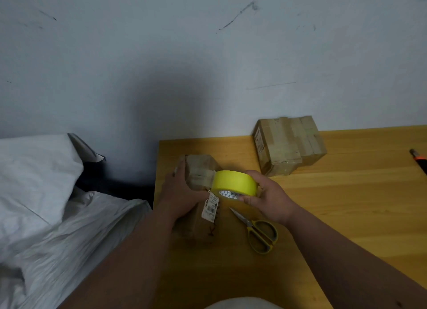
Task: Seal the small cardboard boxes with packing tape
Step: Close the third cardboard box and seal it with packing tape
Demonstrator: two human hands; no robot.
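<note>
Fingers: our right hand (268, 194) curls round the yellow tape roll (234, 183), fingertips over its far rim and thumb under its printed core; our left hand (182, 188) wraps the near box (199, 170) from its left side, thumb up along the far edge.
Tape roll: we hold it just off the table, touching the right face of the near box, where a tan strip runs from the roll onto the cardboard.
Near box: it sits close to the table's left edge, with a barcode label (210, 207) hanging down its front; we cannot tell how much of it is already taped.
Second box: the other cardboard box (288, 144) stands well apart at the back by the wall, banded all over in tape, so we judge it finished.
Scissors: the yellow-handled scissors (256, 230) lie on the wooden table (346, 193) just below our right hand, blades pointing toward the near box.
Step in hand: we judge we are laying a strip across the near box.
Next move: we would pull the roll onward while the left hand steadies the box, press the strip flat, then free a hand for the scissors to cut it.
Risk: slack tape may wrinkle or stick to itself.
</note>
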